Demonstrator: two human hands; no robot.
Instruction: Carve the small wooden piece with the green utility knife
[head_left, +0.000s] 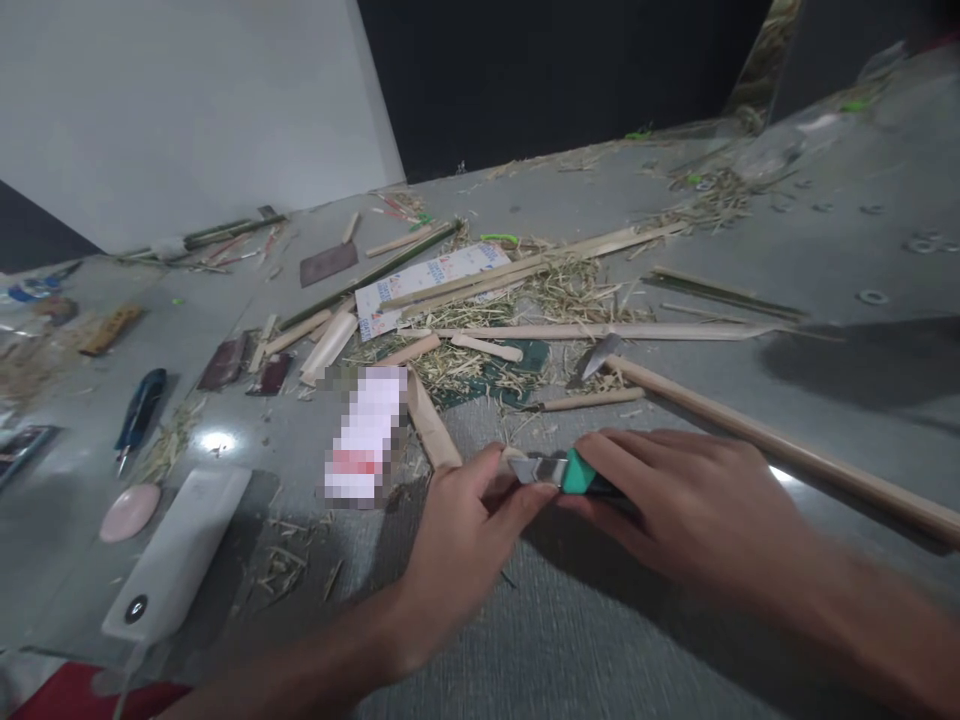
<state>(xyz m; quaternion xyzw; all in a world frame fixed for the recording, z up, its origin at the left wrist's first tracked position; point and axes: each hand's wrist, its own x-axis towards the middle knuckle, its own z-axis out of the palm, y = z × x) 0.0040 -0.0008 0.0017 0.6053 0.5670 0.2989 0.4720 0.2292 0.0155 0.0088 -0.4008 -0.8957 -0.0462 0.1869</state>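
Cutter [578, 473]: gripped in the right hand [686, 492], blade [534, 469] pointed to 9 o'clock.
Pale wood [509, 455]: pinched in the left hand [459, 528], just beside the blade.
Wooden strip [433, 422]: slanted to 11 o'clock, left hand nearer.

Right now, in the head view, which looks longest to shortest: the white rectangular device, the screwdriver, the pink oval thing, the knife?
1. White rectangular device
2. Screwdriver
3. Pink oval thing
Unranked: the knife, since the right hand hides part of its handle.
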